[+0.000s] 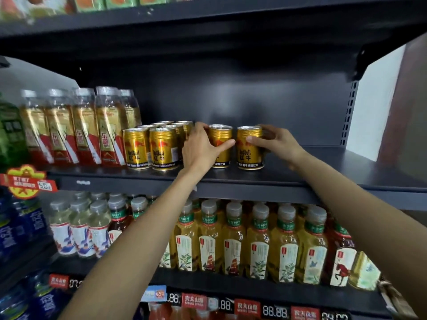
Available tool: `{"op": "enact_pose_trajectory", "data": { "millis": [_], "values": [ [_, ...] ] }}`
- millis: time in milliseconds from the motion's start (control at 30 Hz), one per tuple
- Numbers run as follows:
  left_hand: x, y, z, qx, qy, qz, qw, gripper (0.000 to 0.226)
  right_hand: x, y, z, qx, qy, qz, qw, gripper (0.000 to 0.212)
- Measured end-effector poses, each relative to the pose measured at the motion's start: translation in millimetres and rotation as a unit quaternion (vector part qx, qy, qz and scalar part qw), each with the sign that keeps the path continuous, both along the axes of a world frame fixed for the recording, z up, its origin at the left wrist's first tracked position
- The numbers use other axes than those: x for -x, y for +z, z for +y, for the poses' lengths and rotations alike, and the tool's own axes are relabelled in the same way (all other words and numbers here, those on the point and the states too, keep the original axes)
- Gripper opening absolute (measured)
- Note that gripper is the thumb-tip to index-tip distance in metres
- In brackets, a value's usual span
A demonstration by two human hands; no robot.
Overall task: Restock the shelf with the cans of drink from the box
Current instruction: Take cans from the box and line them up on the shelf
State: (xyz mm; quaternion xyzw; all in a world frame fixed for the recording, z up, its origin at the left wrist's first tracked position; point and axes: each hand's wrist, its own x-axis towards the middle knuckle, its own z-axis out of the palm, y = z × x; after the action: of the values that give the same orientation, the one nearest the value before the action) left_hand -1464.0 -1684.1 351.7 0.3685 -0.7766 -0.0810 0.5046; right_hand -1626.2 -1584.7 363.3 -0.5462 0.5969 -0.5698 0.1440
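Two gold drink cans stand upright on the dark middle shelf (pixel 288 179). My left hand (pixel 203 146) grips the left one (pixel 221 139), thumb across its front. My right hand (pixel 275 142) grips the right can (pixel 248 153) from its right side, thumb on the front. The two cans stand a small gap apart. To their left a cluster of several identical gold cans (pixel 150 146) stands in rows on the same shelf. The box is out of view.
Tall gold-and-red bottles (pixel 80 125) fill the shelf's left part. The shelf stretch right of my right hand is bare up to the upright post (pixel 349 112). Below, rows of tea bottles (pixel 258 241) and price tags (pixel 247 306); another shelf above.
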Motion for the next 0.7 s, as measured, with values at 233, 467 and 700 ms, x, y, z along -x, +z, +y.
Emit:
{"op": "enact_pose_trajectory", "data": {
  "millis": [233, 467, 700],
  "values": [
    [17.4, 10.0, -31.9, -0.056, -0.081, -0.112, 0.989, 0.089, 23.1, 7.8, -40.5, -0.065, -0.055, 0.112, 0.99, 0.069],
    [10.2, 15.4, -50.9, 0.125, -0.027, -0.247, 0.96, 0.079, 36.4, 21.6, -53.6, -0.004, -0.09, 0.438, 0.895, 0.045],
    [46.5, 20.0, -73.1, 0.172, 0.098, -0.357, 0.913, 0.07, 48.8, 28.5, -78.9, -0.038, -0.073, 0.488, 0.869, 0.038]
  ]
}}
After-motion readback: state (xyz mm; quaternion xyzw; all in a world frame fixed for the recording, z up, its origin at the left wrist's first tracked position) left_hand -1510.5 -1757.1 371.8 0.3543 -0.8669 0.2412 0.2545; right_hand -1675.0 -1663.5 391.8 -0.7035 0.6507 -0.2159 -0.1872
